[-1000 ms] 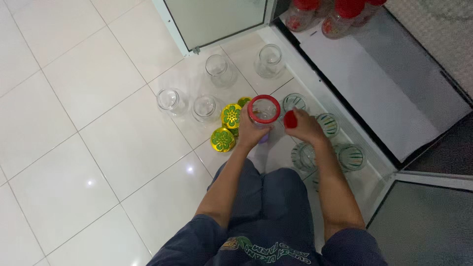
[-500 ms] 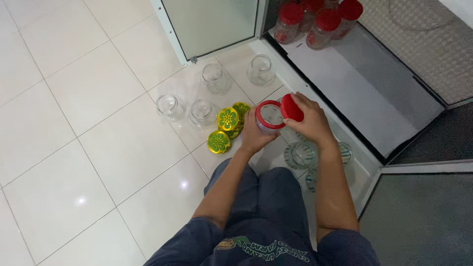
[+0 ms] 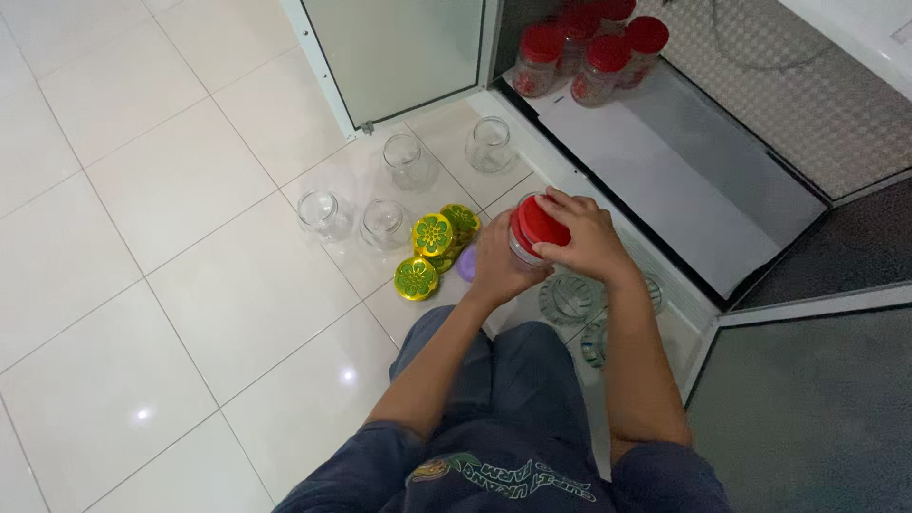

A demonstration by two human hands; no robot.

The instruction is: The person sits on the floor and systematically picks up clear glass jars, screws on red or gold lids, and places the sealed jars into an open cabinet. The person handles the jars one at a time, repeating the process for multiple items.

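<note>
The red lid [image 3: 541, 225], which half a second ago was being held tilted beside the open mouth of the glass jar [image 3: 521, 249], is now sitting over that mouth, covering it. The right hand [image 3: 581, 237] is lying across the lid with its fingers [image 3: 560, 201] curled around the rim, grasping it. The left hand [image 3: 494, 266] is gripping the jar from the side, fingers clenched around its body, holding it above the floor [image 3: 190, 285] in front of the person's knees. A purple lid [image 3: 466, 263], hidden behind the hands a moment ago, is now showing on the tiles beside the green-and-gold lids [image 3: 432, 235].

Most of the jar's body is covered by both hands, so whether the lid is seated level is hard to tell. The striped glasses [image 3: 570, 299] below the right forearm are partly hidden, and the red-capped jars [image 3: 589, 57] in the cabinet are being cut off at the top edge.
</note>
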